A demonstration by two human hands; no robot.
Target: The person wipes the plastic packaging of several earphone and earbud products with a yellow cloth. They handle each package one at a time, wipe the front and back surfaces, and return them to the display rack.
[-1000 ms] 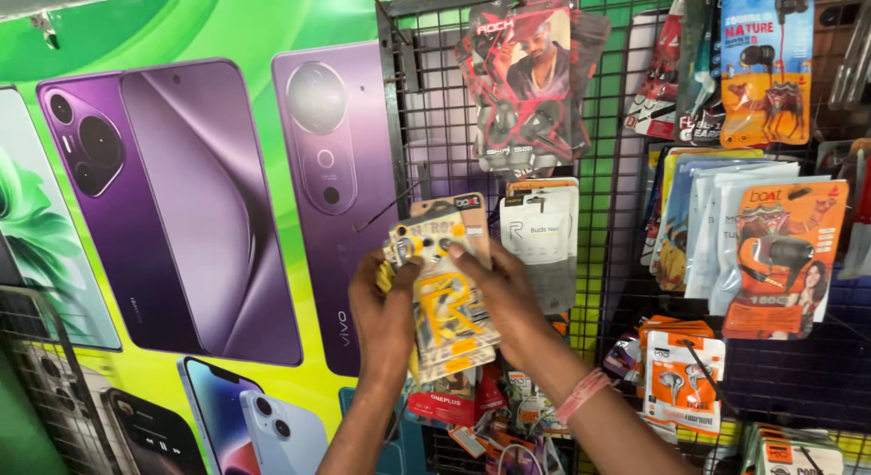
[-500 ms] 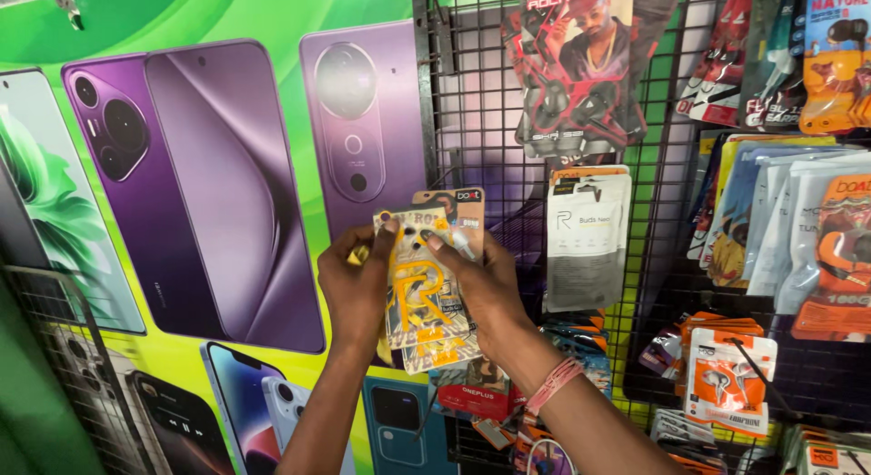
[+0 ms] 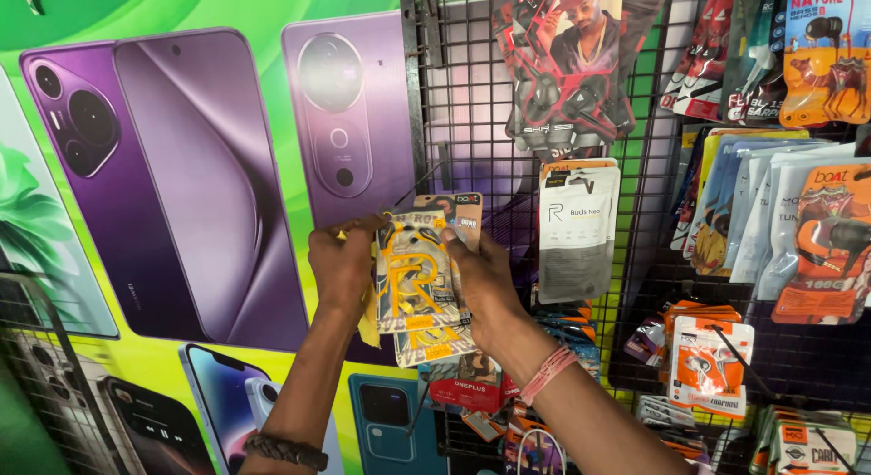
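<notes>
View from the head camera, looking at a shop display. The left hand (image 3: 343, 262) grips the left edge of a stack of earphone packets (image 3: 419, 277), fingers curled around it, with a yellow cloth (image 3: 368, 323) tucked beneath the palm. The right hand (image 3: 485, 280) grasps the right edge of the same stack, thumb on the front face. The packets are yellow and grey, held upright in front of the left border of a black wire rack (image 3: 472, 103), just below a thin metal hook (image 3: 419, 180); whether the stack hangs on the hook cannot be told. A pink band circles the right wrist (image 3: 547, 373); a dark bracelet circles the left wrist (image 3: 286, 450). Beside the stack, to the right, hangs a white and grey packet (image 3: 575, 230). Behind the hands, to the left, is a green poster (image 3: 181, 166) showing purple phones. Orange packets (image 3: 821, 248) hang at the far right.
</notes>
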